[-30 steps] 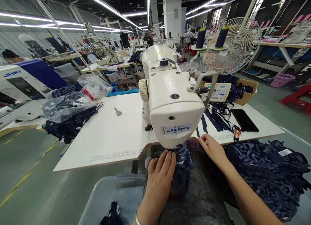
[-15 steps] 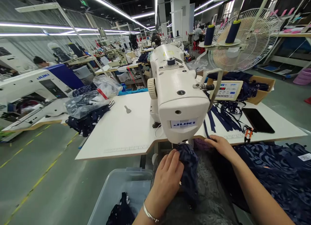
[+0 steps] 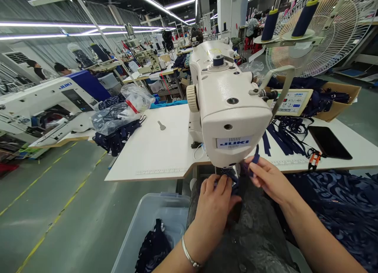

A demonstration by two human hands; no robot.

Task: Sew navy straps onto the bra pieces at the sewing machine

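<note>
A white JUKI sewing machine (image 3: 227,104) stands on a white table (image 3: 159,151) straight ahead. Under its head, my left hand (image 3: 214,202) grips dark navy patterned fabric (image 3: 233,182), fingers curled round it. My right hand (image 3: 267,178) pinches a narrow navy strap (image 3: 251,165) between thumb and fingers, close beside the left hand. The needle area is hidden behind the machine head. More dark fabric (image 3: 254,233) lies over my lap.
A heap of navy patterned garments (image 3: 339,210) lies at my right. A grey plastic bin (image 3: 144,233) with dark pieces stands at lower left. On the table: navy straps (image 3: 283,137), a black phone (image 3: 329,142), orange snips (image 3: 314,159), a control panel (image 3: 292,101), bagged goods (image 3: 118,117). A fan (image 3: 321,33) stands behind.
My right hand has left the table edge and come in beside the left hand, now pinching a navy strap. The left hand moved up under the machine head. The camera shifted left.
</note>
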